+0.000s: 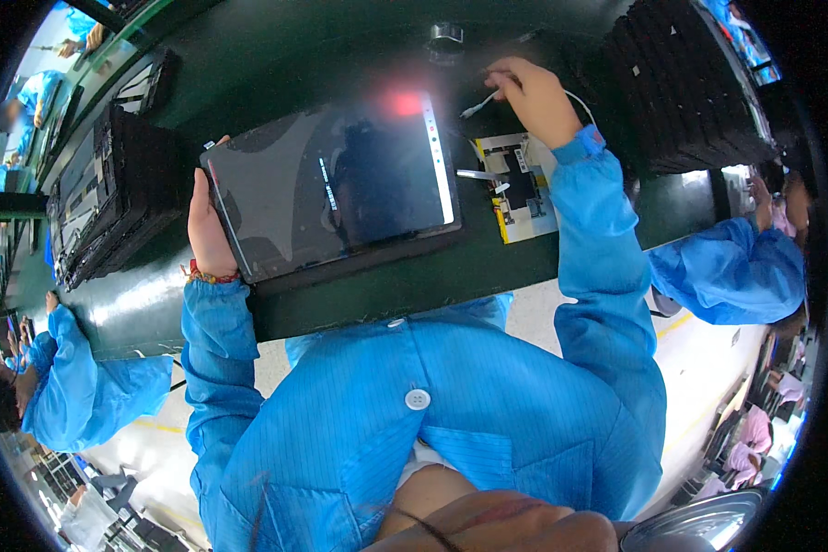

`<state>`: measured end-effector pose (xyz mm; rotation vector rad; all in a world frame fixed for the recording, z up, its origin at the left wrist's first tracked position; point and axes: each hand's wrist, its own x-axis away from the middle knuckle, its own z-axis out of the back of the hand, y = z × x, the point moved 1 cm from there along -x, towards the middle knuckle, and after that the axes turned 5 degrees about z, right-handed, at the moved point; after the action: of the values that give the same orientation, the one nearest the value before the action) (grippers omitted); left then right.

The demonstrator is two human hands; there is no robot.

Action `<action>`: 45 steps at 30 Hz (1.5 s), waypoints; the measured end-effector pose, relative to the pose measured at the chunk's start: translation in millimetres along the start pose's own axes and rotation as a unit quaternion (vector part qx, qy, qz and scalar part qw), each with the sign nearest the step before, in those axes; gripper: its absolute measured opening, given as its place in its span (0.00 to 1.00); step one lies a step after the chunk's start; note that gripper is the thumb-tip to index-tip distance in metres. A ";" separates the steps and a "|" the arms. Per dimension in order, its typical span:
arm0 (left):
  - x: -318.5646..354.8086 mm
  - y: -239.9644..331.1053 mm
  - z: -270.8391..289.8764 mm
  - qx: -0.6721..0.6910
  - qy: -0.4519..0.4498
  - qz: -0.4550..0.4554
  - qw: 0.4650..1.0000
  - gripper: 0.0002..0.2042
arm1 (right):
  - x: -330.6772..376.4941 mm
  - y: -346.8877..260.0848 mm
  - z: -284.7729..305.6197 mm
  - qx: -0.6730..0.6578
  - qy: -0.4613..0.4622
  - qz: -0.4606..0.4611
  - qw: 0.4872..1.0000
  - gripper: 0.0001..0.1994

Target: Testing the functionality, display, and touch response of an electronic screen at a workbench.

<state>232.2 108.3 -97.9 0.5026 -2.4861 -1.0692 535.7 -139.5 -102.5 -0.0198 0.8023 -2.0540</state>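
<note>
L hand (208,230): your grip's on the tablet (336,184) left edge.
R hand (535,97): you're pinching white cable (478,104), just beyond tablet's far-right corner, over table (276,64).

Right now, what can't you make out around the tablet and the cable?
Head view only:
- Left hand fingers: under the tablet, hidden by it.
- Cable tip by the right hand: too small to tell the plug type.
- Tablet screen: glare and a blurred red patch.
- Card under the right wrist: partly covered by the sleeve.
</note>
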 end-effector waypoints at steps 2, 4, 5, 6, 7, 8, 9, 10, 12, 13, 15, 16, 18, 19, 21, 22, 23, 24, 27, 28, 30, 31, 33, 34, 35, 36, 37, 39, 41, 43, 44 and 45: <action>1.2 -0.2 0.3 0.003 0.005 0.000 1.000 0.24 | 12.0 -23.7 10.8 -0.118 0.004 -0.048 0.992 0.09; 1.8 -1.1 1.2 -0.004 -0.009 -0.007 1.000 0.24 | 24.3 -42.9 11.5 -0.181 -0.058 0.019 0.982 0.09; 1.0 -1.2 1.2 -0.006 -0.011 -0.005 1.000 0.24 | 29.1 -44.2 9.9 -0.182 -0.055 0.016 0.982 0.09; 0.2 -1.6 2.3 0.004 -0.014 -0.005 1.000 0.24 | 33.6 -44.5 6.9 -0.184 -0.068 0.035 0.980 0.09; -0.3 -1.6 2.7 0.015 -0.016 -0.005 1.000 0.24 | 37.0 -45.5 4.9 -0.186 -0.080 0.053 0.978 0.10; -0.8 -1.8 2.0 0.013 -0.017 -0.002 1.000 0.24 | 39.7 -46.7 4.1 -0.206 -0.080 0.060 0.973 0.10; -1.0 -2.0 1.3 0.013 -0.014 -0.004 1.000 0.24 | 41.7 -49.1 4.3 -0.207 -0.078 0.058 0.974 0.10; -1.2 -2.1 0.9 0.013 -0.010 -0.007 1.000 0.24 | 42.8 -52.6 5.5 -0.179 -0.095 0.065 0.977 0.10; -1.8 -1.8 4.5 0.009 -0.014 -0.008 1.000 0.24 | 42.5 -54.5 7.6 -0.148 -0.132 0.090 0.976 0.10; -2.1 -1.7 6.3 0.007 -0.016 -0.012 1.000 0.24 | 42.7 -54.4 7.9 -0.149 -0.130 0.089 0.976 0.10; -2.6 -1.3 7.5 -0.002 -0.011 -0.012 1.000 0.25 | 44.1 -54.9 8.1 -0.128 -0.146 0.101 0.976 0.10; -2.7 -1.2 7.1 -0.009 -0.004 -0.014 1.000 0.25 | 44.7 -54.6 8.5 -0.129 -0.145 0.100 0.976 0.10; -1.4 -1.2 4.2 -0.016 0.000 -0.015 1.000 0.25 | 45.5 -53.9 8.5 -0.152 -0.153 0.100 0.971 0.10; -0.9 -1.3 3.0 -0.021 0.005 -0.017 1.000 0.25 | 46.2 -53.5 8.5 -0.153 -0.152 0.099 0.971 0.10; -0.5 -1.5 1.6 -0.023 0.003 -0.019 1.000 0.24 | 47.3 -53.5 8.9 -0.146 -0.149 0.116 0.971 0.10; -0.6 -1.5 1.0 -0.023 0.001 -0.021 1.000 0.24 | 47.6 -53.1 8.3 -0.146 -0.148 0.116 0.971 0.10; -1.1 -1.9 1.7 -0.023 0.001 -0.021 1.000 0.24 | 47.7 -52.3 6.7 -0.155 -0.143 0.114 0.971 0.09; -1.7 -2.2 3.1 -0.030 0.003 -0.024 0.999 0.24 | 47.8 -51.7 5.7 -0.163 -0.138 0.112 0.971 0.09; -1.6 -2.4 3.4 -0.034 0.005 -0.027 0.999 0.25 | 47.9 -52.1 6.3 -0.161 -0.149 0.111 0.969 0.09; -1.3 -2.3 3.3 -0.032 0.004 -0.026 0.999 0.25 | 47.7 -52.2 5.6 -0.161 -0.149 0.112 0.969 0.09; -0.9 -1.7 2.1 -0.026 -0.003 -0.025 0.999 0.25 | 47.8 -52.2 5.5 -0.160 -0.131 0.102 0.973 0.09; -0.8 -1.3 1.3 -0.020 -0.009 -0.023 0.999 0.24 | 47.7 -52.6 5.9 -0.160 -0.131 0.101 0.973 0.09; -1.2 -2.1 1.5 -0.028 0.006 -0.025 0.999 0.24 | 47.7 -51.5 5.4 -0.195 -0.128 0.082 0.969 0.09; -1.2 -2.3 1.5 -0.036 0.021 -0.027 0.999 0.24 | 48.1 -50.6 5.4 -0.195 -0.127 0.081 0.969 0.09; -1.6 -1.7 4.5 -0.039 0.019 -0.025 0.999 0.24 | 48.6 -49.8 5.7 -0.187 -0.123 0.104 0.969 0.08; -2.1 -1.3 10.4 -0.031 0.000 -0.024 0.999 0.24 | 49.3 -49.1 6.1 -0.180 -0.118 0.127 0.968 0.08; -2.4 -1.3 12.6 -0.023 -0.019 -0.023 0.999 0.23 | 49.2 -49.0 7.5 -0.182 -0.115 0.124 0.969 0.08; -1.7 -2.7 10.2 -0.032 0.001 -0.026 0.999 0.24 | 48.4 -50.2 8.7 -0.172 -0.132 0.135 0.967 0.09; -1.6 -3.4 9.8 -0.041 0.022 -0.031 0.998 0.24 | 49.1 -49.8 5.6 -0.180 -0.128 0.132 0.966 0.09; -0.5 -2.7 11.9 -0.018 -0.035 -0.020 0.999 0.23 | 50.4 -50.7 6.3 -0.195 -0.136 0.109 0.965 0.09; 0.2 -2.8 10.8 -0.020 -0.033 -0.023 0.999 0.23 | 49.9 -50.1 4.8 -0.198 -0.136 0.111 0.964 0.09; 0.3 -4.1 9.2 -0.035 -0.009 -0.029 0.999 0.23 | 49.3 -49.4 3.1 -0.179 -0.132 0.126 0.967 0.09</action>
<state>228.2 111.0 -106.7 0.5483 -2.4541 -1.1833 470.6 -159.5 -86.8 -0.3660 0.9434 -1.6057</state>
